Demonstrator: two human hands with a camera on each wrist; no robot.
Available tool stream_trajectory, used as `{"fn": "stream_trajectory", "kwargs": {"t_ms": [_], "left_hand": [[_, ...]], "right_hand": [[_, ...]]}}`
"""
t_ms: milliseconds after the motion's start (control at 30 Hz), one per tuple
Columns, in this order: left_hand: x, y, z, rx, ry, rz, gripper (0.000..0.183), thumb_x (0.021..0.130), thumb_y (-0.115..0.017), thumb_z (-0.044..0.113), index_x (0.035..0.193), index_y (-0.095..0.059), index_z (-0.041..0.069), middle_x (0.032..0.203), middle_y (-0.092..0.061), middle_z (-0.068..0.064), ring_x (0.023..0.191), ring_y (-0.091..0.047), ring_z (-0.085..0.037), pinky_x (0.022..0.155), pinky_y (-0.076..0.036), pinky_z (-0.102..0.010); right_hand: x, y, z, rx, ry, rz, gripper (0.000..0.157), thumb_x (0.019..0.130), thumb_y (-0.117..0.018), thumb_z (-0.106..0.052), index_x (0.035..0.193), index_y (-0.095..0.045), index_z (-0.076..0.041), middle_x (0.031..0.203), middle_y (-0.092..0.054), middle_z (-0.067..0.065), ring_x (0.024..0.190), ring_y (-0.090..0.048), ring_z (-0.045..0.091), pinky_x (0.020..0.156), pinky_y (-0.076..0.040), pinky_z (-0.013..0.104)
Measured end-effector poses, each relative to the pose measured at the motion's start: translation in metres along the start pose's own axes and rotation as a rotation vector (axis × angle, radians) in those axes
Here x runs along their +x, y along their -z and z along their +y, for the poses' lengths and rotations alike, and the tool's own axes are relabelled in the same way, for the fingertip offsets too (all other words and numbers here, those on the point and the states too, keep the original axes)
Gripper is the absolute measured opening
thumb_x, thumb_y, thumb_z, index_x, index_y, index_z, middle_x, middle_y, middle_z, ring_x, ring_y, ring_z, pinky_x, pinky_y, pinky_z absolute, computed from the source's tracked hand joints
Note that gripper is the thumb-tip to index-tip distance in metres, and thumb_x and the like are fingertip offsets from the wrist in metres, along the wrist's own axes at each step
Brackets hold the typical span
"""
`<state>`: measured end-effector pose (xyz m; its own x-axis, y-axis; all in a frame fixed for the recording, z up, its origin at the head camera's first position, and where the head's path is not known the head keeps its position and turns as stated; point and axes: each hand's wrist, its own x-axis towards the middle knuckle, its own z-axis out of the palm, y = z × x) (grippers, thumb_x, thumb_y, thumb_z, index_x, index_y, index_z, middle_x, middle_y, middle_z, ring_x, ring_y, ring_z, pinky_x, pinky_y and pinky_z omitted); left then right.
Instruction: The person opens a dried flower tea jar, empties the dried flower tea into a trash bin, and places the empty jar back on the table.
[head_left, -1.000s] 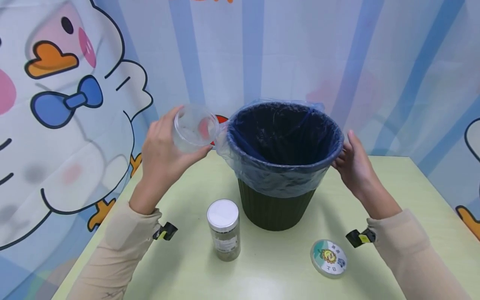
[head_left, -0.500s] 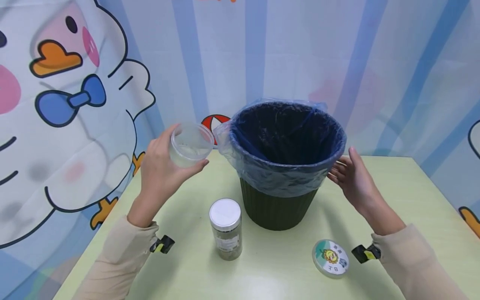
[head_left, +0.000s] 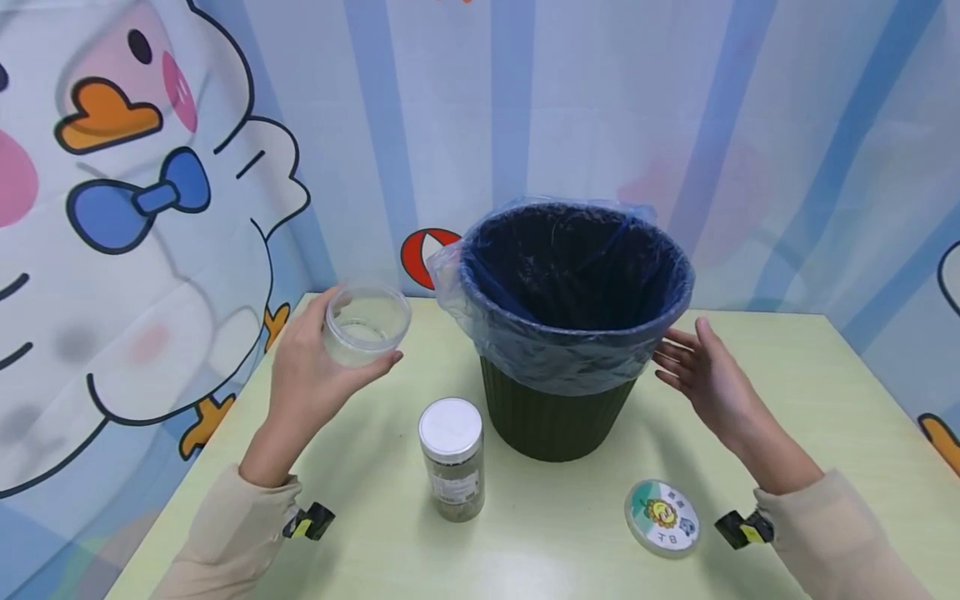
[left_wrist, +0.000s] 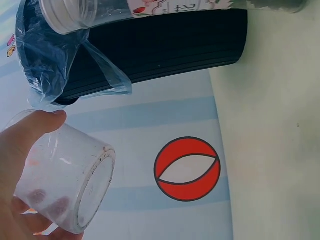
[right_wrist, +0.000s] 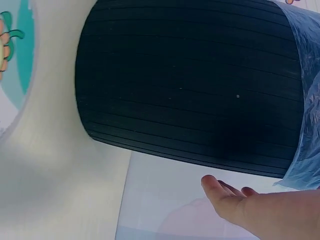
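My left hand grips a clear plastic cup, thumb on the near side and fingers curled round the far side. In the left wrist view the cup is tilted, with dark specks along its bottom edge. To its right stands a black trash can lined with a bluish plastic bag folded over the rim. Beside the can's right side, my right hand is held up with fingers extended and holds nothing. The right wrist view shows its fingers close to the can's dark ribbed wall.
A clear jar with a white lid, holding dark contents, stands upright in front of the can. Front right lies a round lid with a sun picture. The light green table meets a cartoon-printed backdrop behind and at both sides.
My left hand has lowered the cup and drawn it left, away from the bag's edge. My right hand has come down and off the can's rim, its fingers straightening.
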<state>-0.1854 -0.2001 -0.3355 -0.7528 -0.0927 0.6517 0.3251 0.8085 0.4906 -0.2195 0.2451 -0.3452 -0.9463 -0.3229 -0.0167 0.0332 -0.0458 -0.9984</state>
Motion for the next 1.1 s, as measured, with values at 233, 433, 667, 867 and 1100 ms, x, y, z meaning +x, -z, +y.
{"fn": "stream_trajectory", "kwargs": {"t_ms": [233, 433, 667, 867, 1100], "left_hand": [[-0.016, 0.0, -0.007, -0.049, 0.067, -0.071, 0.09, 0.067, -0.092, 0.04, 0.139, -0.05, 0.006, 0.128, -0.061, -0.014, 0.11, -0.057, -0.036, 0.084, -0.049, -0.057], [-0.03, 0.003, -0.012, -0.091, 0.102, -0.123, 0.092, 0.067, -0.093, 0.037, 0.141, -0.047, 0.006, 0.133, -0.059, -0.015, 0.116, -0.057, -0.037, 0.086, -0.05, -0.059], [-0.044, 0.007, -0.017, -0.104, 0.117, -0.168, 0.092, 0.066, -0.093, 0.037, 0.14, -0.047, 0.006, 0.132, -0.06, -0.015, 0.117, -0.057, -0.036, 0.087, -0.05, -0.059], [-0.055, 0.01, -0.022, -0.116, 0.133, -0.215, 0.092, 0.065, -0.094, 0.037, 0.138, -0.046, 0.007, 0.129, -0.062, -0.012, 0.117, -0.057, -0.034, 0.087, -0.05, -0.057], [-0.068, 0.016, -0.027, -0.135, 0.179, -0.273, 0.088, 0.064, -0.095, 0.041, 0.133, -0.05, 0.01, 0.126, -0.063, -0.01, 0.116, -0.057, -0.029, 0.089, -0.05, -0.058]], "right_hand": [[-0.006, 0.004, 0.01, -0.048, -0.007, -0.013, 0.088, 0.104, -0.016, -0.06, 0.154, -0.003, 0.011, 0.159, -0.008, 0.032, 0.147, -0.016, 0.039, 0.108, -0.037, 0.025], [-0.011, 0.008, 0.021, -0.075, -0.007, -0.011, 0.085, 0.105, -0.015, -0.056, 0.152, -0.006, 0.014, 0.156, -0.01, 0.036, 0.134, -0.045, 0.011, 0.098, -0.043, 0.017], [-0.021, 0.006, 0.031, -0.136, 0.01, -0.005, 0.081, 0.107, -0.015, -0.051, 0.15, -0.012, 0.018, 0.153, -0.014, 0.04, 0.109, -0.052, -0.011, 0.094, -0.043, 0.014], [-0.029, 0.004, 0.038, -0.23, -0.019, -0.014, 0.077, 0.109, -0.013, -0.047, 0.149, -0.016, 0.019, 0.151, -0.022, 0.039, 0.125, -0.051, 0.005, 0.094, -0.042, 0.013], [-0.037, 0.001, 0.043, -0.322, -0.022, -0.017, 0.072, 0.11, -0.013, -0.042, 0.148, -0.021, 0.019, 0.15, -0.027, 0.039, 0.138, -0.03, 0.047, 0.094, -0.042, 0.013]]}}
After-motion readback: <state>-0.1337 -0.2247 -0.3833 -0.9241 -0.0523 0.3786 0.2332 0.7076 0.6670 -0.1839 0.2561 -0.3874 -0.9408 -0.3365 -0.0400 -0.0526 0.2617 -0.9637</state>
